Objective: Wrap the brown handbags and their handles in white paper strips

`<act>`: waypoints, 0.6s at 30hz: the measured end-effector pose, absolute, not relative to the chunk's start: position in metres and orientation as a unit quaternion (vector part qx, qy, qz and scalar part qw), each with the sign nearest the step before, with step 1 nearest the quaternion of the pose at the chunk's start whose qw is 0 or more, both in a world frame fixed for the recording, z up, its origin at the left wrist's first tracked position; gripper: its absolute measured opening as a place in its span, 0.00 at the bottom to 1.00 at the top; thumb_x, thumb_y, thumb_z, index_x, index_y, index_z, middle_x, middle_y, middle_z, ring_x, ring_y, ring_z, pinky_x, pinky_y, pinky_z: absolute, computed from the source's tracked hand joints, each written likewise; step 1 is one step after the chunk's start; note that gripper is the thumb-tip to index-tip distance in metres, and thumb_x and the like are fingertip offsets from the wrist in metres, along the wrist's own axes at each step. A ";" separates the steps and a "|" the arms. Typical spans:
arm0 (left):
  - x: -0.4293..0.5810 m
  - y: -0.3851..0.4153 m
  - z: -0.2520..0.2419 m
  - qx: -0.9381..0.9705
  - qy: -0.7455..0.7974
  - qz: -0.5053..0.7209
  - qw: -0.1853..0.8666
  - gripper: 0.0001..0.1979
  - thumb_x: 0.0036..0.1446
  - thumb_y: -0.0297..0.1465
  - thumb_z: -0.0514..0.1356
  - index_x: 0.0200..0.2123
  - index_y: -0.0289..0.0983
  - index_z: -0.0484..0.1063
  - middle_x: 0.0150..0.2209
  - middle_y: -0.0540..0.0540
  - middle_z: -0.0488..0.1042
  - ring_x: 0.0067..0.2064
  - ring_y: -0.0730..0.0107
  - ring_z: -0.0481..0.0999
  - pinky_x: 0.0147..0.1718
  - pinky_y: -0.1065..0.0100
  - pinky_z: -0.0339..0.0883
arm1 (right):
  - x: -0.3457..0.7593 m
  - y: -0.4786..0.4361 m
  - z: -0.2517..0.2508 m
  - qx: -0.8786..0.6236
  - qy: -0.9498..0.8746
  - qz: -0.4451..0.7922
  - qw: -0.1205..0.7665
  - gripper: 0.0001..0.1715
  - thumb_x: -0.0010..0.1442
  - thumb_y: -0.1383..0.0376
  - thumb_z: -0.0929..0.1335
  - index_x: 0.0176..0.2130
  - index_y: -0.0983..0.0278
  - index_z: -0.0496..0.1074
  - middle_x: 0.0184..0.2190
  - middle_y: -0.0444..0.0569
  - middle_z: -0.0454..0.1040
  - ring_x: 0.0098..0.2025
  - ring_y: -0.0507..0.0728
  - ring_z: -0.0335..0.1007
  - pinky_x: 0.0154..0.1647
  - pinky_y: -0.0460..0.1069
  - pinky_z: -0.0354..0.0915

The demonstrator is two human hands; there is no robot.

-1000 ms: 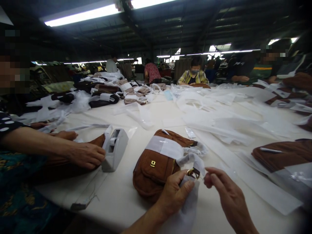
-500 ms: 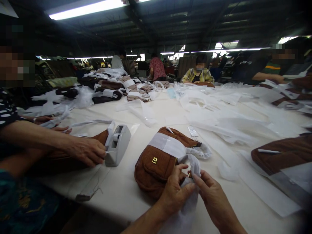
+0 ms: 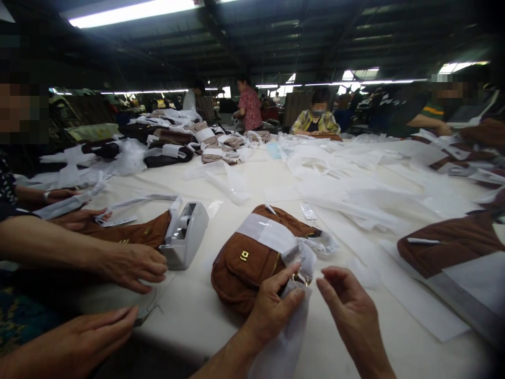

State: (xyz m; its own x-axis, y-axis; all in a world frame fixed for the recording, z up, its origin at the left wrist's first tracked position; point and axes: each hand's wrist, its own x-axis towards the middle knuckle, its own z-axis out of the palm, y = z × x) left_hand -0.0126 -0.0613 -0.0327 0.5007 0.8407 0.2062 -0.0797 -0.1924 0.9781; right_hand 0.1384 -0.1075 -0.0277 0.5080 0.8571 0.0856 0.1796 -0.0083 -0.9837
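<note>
A brown bag (image 3: 246, 260) with a white paper band lies on the white table (image 3: 197, 310) in front of me. My left hand (image 3: 274, 308) pinches white wrapping paper (image 3: 290, 326) against the bag's metal ring. Just right of it, my right hand (image 3: 347, 310) hovers with its fingers curled and apart, nothing in them that I can see. The ring is mostly hidden by the paper and my thumb.
A co-worker's hands (image 3: 132, 266) rest beside a grey tape dispenser (image 3: 183, 237) and another brown bag (image 3: 130, 231) at left. A further brown bag (image 3: 453, 245) lies at right. White paper sheets (image 3: 355, 195) and several wrapped bags (image 3: 177, 145) cover the far table; people sit around it.
My right hand drew back from the ring after touching it half a second ago. The co-worker's near hand came in at lower left and the other slid back from the dispenser.
</note>
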 end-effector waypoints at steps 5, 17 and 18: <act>-0.012 -0.059 -0.034 0.652 0.295 0.411 0.565 0.20 0.55 0.33 0.59 0.52 0.40 0.65 0.48 0.48 0.71 0.49 0.66 0.70 0.50 0.70 0.61 | 0.123 -0.111 -0.034 -0.596 -0.401 0.397 0.572 0.14 0.50 0.54 0.69 0.28 0.63 0.68 0.20 0.41 0.63 0.24 0.50 0.58 0.26 0.45 0.57; 0.008 -0.050 -0.029 0.676 0.292 0.426 0.525 0.18 0.56 0.34 0.57 0.51 0.39 0.65 0.49 0.47 0.70 0.50 0.65 0.68 0.49 0.70 0.61 | 0.139 -0.080 -0.017 -0.474 -0.292 0.553 0.619 0.16 0.51 0.54 0.69 0.33 0.64 0.69 0.21 0.38 0.61 0.18 0.44 0.48 0.16 0.40 0.46; 0.011 -0.047 -0.029 0.674 0.297 0.435 0.519 0.19 0.56 0.34 0.57 0.51 0.39 0.64 0.49 0.47 0.70 0.50 0.64 0.68 0.49 0.70 0.61 | 0.139 -0.076 -0.015 -0.482 -0.321 0.532 0.618 0.17 0.51 0.53 0.69 0.33 0.64 0.69 0.21 0.39 0.62 0.19 0.44 0.49 0.16 0.41 0.48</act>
